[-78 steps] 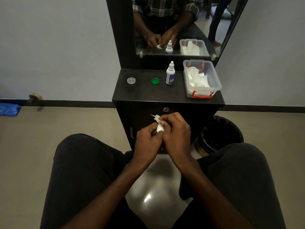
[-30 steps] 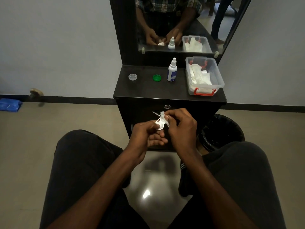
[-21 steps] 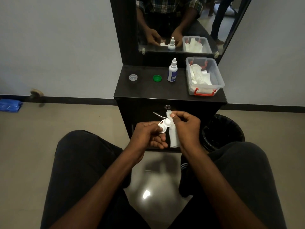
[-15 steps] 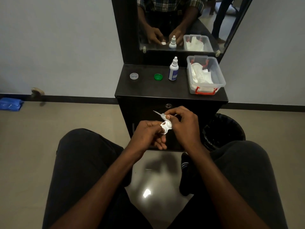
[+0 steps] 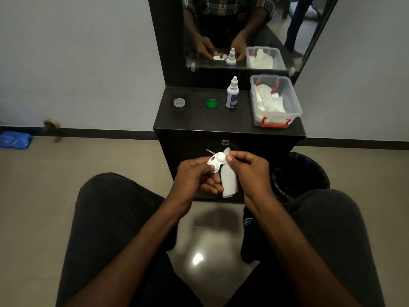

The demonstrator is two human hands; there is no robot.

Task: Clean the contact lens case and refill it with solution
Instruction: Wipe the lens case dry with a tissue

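left hand grips lens case | right hand pinches tissue

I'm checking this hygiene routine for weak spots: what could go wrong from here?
1. The left hand pinches the lens case by one edge, out over the floor, not over the counter; a slip in that grip would likely drop it on the floor.
2. The two caps lie loose on the counter and could pick up dirt.
3. The tissue in the right hand might shed lint into the wells.
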